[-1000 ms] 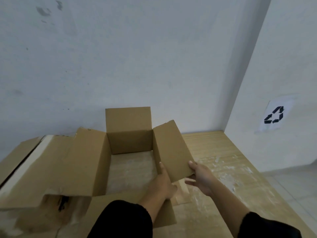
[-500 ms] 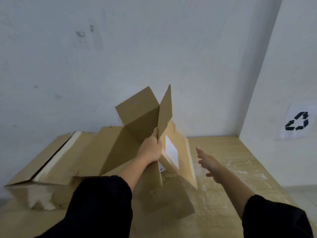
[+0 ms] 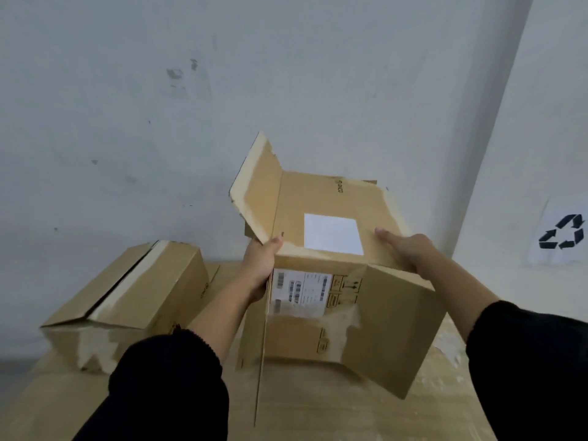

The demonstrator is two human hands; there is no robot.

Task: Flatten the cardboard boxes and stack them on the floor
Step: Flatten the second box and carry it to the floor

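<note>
Above the middle of the wooden table (image 3: 318, 415) I am holding the open box (image 3: 305, 332) tipped on its side, with the label side facing me. Its lower edge is on the table or just over it; I cannot tell which. My left hand (image 3: 261, 264) is grasping the left corner, with the thumb on top. My right hand (image 3: 404, 249) is lying on the upper panel with rather straight fingers, more pressing than gripping.

I am thinking the box could slip on the right side, because that hand is not closing around anything. The loose near flap (image 3: 393, 329) is hanging free and could swing or catch on the table when I am folding.

The wall (image 3: 286, 90) is standing close behind the box, so far-side room is small. The second box (image 3: 127, 297), not yet flattened, is sitting near on the left. The right part of the table is offering more room.
</note>
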